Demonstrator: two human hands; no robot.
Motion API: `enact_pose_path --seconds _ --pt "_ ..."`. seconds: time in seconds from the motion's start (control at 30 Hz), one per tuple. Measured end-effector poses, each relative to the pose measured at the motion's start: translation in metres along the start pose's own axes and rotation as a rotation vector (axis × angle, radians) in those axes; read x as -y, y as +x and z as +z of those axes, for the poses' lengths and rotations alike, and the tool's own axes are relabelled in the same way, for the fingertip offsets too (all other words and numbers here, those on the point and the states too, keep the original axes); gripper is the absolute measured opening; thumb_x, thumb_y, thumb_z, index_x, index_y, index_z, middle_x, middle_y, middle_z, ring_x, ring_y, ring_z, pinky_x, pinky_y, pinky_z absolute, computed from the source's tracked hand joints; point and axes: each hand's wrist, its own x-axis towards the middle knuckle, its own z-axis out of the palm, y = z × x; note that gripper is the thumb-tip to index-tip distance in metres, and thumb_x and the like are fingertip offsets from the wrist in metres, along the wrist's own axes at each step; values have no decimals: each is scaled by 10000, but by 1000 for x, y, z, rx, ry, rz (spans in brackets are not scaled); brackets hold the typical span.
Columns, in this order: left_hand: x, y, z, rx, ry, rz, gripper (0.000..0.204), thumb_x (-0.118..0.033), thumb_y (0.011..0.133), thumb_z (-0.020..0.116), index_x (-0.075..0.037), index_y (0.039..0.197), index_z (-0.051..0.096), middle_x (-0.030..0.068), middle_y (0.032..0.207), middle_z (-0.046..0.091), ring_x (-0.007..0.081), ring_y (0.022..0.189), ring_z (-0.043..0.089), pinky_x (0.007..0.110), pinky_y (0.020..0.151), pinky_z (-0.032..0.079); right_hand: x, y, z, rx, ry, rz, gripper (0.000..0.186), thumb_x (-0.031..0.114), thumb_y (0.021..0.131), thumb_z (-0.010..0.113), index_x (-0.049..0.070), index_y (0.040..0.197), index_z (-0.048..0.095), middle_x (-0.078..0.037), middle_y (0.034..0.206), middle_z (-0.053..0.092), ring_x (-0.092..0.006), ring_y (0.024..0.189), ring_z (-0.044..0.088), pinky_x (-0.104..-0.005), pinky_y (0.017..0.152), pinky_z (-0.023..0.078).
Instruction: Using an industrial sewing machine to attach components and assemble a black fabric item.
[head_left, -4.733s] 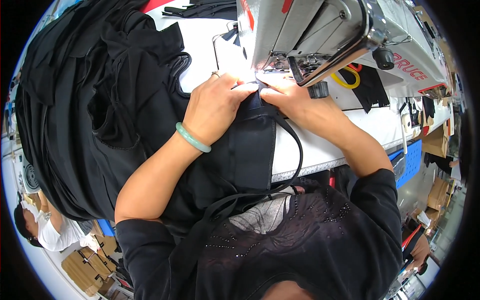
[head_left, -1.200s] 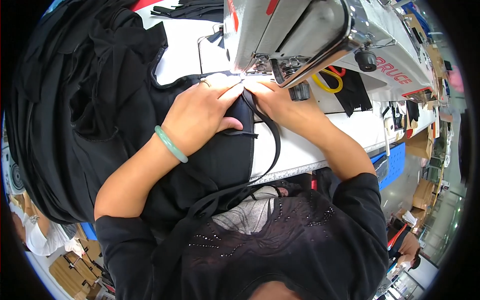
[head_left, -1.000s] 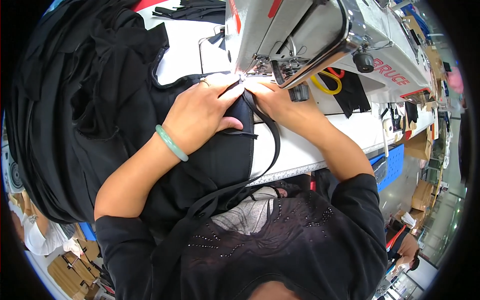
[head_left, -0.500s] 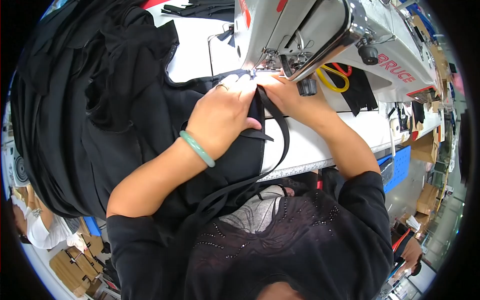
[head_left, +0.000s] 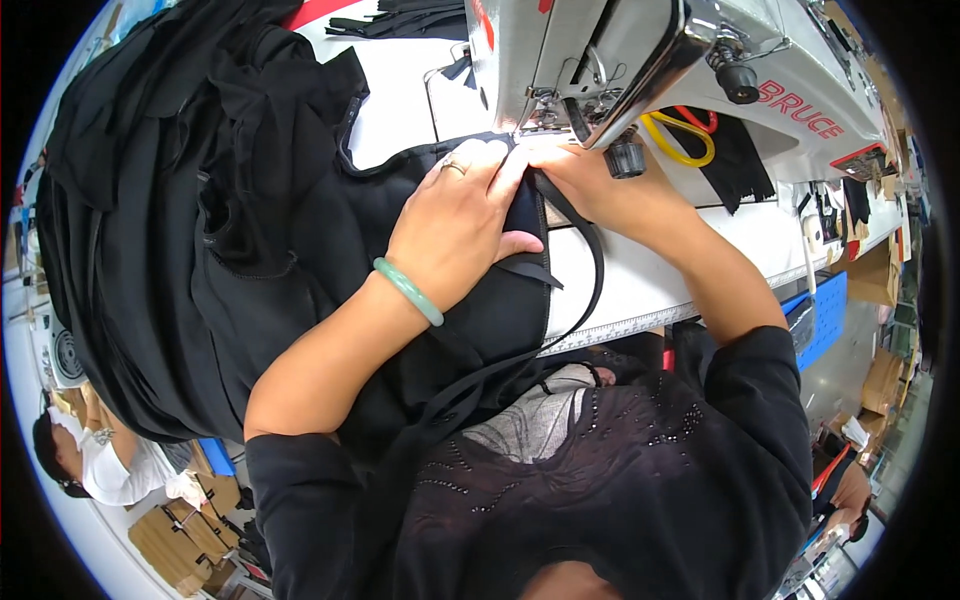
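Observation:
Black cloth (head_left: 140,250) heaped across the left side of the table runs up to the white sewing machine (head_left: 540,50). My left hand (head_left: 450,220), with a jade bangle and a ring, lies on the cloth, fingertips near the needle area, thumb spread out over a narrow dark strip. Just right of it, my right hand (head_left: 600,185) grips a long black strap (head_left: 590,260) beside the presser foot; its fingertips are partly hidden. The strap loops down toward my chest. Yellow-and-red scissors (head_left: 680,145) lie on dark pieces right of my hands.
Black zipper strips (head_left: 390,22) lie behind the cloth on the white table (head_left: 655,260). A blue plastic bin (head_left: 820,310) hangs at the right edge. A co-worker in white (head_left: 110,460) is at lower left; another person (head_left: 845,500) is at lower right.
Compared with the first frame, my left thumb has moved down and away from the needle. In the last second both hands and the cloth appear slightly farther right and up as the view shifts.

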Motion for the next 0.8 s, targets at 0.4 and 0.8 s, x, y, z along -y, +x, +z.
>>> enact_pose_path --seconds 0.4,0.8 --pt "2 3 -1 33 8 10 729 -483 723 704 40 1210 563 120 1116 581 257 1046 541 339 960 429 22 -5 -13 -51 -116 61 214 211 824 598 18 913 617 -184 881 649 -360 826 614 -401 746 485" --pt "2 6 -8 149 -109 -71 613 -395 696 749 12 1126 590 143 1003 622 290 978 590 359 890 467 22 -2 -18 -10 -638 -395 109 129 767 597 94 855 650 -94 846 641 -270 856 631 -380 745 482"
